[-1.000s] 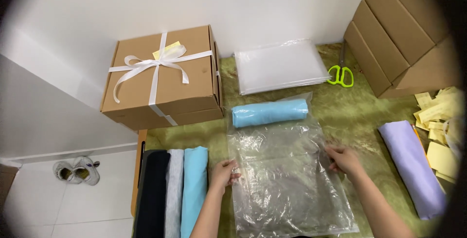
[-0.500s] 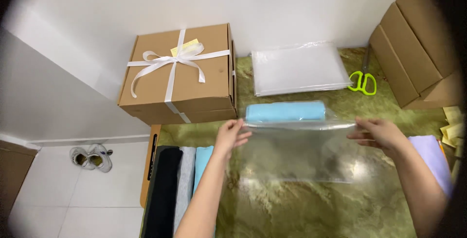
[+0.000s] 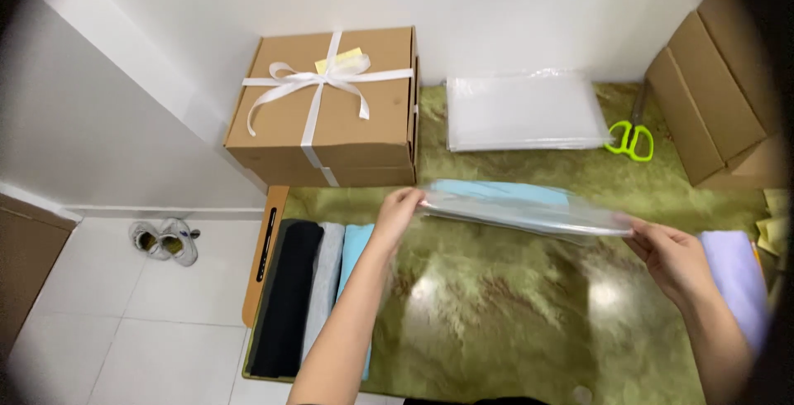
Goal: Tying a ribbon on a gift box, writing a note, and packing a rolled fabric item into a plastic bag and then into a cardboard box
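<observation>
A clear plastic bag [image 3: 529, 210] is held flat and nearly edge-on above the green tabletop [image 3: 496, 314]. My left hand [image 3: 399, 210] pinches its left edge, and my right hand [image 3: 672, 258] grips its right end. Just behind the bag lies a rolled light-blue cloth [image 3: 496, 191], partly hidden by the plastic. A folded lilac cloth [image 3: 734, 277] rests beside my right hand.
A brown cardboard box with a white ribbon bow [image 3: 331, 107] stands at the back left. A stack of clear bags [image 3: 523, 111] and green scissors [image 3: 630, 138] lie behind. Black, grey and light-blue folded cloths [image 3: 318, 289] line the left edge. Cardboard boxes [image 3: 711, 91] stand at right.
The bag was lying flat on the table a second ago. Both hands have lifted it and tipped it level, so it now shows nearly edge-on.
</observation>
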